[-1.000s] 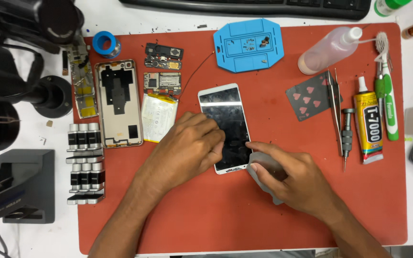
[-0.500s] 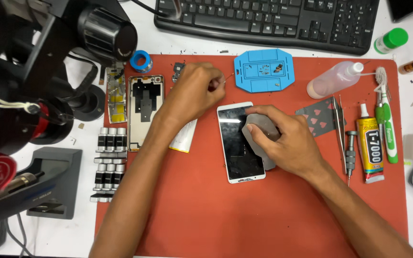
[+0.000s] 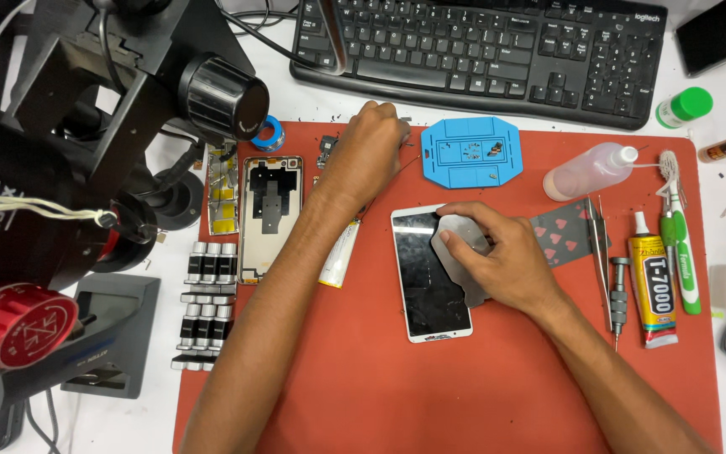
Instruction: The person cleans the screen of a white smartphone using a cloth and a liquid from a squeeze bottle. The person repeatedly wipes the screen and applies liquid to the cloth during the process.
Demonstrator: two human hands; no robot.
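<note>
Reaching farther now, his left hand point(image 3: 363, 155) pinches small parts while right hand point(image 3: 497, 256) presses a grey cloth point(image 3: 457, 244) onto the white-framed glass phone screen point(image 3: 428, 277), which may crack.

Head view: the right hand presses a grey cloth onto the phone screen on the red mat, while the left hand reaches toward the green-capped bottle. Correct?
Not quite. In the head view the left hand reaches to the red mat's top edge, below the keyboard. The right hand does press the grey cloth on the phone screen.
</note>
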